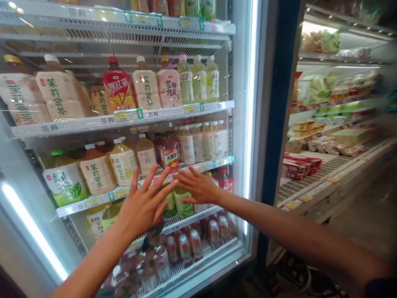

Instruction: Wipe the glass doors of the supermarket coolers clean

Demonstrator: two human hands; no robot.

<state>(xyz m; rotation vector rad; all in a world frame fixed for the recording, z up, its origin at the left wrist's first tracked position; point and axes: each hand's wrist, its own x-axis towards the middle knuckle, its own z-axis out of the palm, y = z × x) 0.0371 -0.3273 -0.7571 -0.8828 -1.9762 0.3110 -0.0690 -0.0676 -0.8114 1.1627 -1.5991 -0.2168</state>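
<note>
Both hands are raised in front of a lit drinks cooler, holding nothing. My left hand (pixel 144 207) has its fingers spread, its tips overlapping the middle shelf edge in view. My right hand (pixel 197 186) reaches in from the right, fingers stretched out flat, near the left fingertips. Whether the hands touch each other I cannot tell. Just above them stand a dark red tea bottle (pixel 170 151) and a pale brown tea bottle (pixel 145 155). Green packages (pixel 182 203) show partly behind my right hand.
Large tea bottles (pixel 63 91) line the upper shelf (pixel 167 112). Shrink-wrapped dark bottles (pixel 195 244) stand at the bottom. A bright light strip (pixel 252 103) runs along the cooler's right side. Past a dark blue post (pixel 277 103) is an open chilled shelf with red boxes (pixel 300 165).
</note>
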